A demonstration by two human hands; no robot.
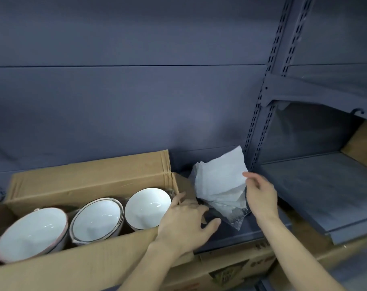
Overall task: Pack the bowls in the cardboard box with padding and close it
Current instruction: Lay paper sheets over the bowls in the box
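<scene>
Right hand (260,196) pinches padding (220,181); left hand (184,219) rests spread on cardboard box (90,179).

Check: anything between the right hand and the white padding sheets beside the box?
Nothing visible. The right hand is already at the near edge of the white foam padding sheets. The left hand rests on the right end of the brown cardboard box, clear of them.

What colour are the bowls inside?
White inside, all three bowls, seen best in the head view.
</scene>
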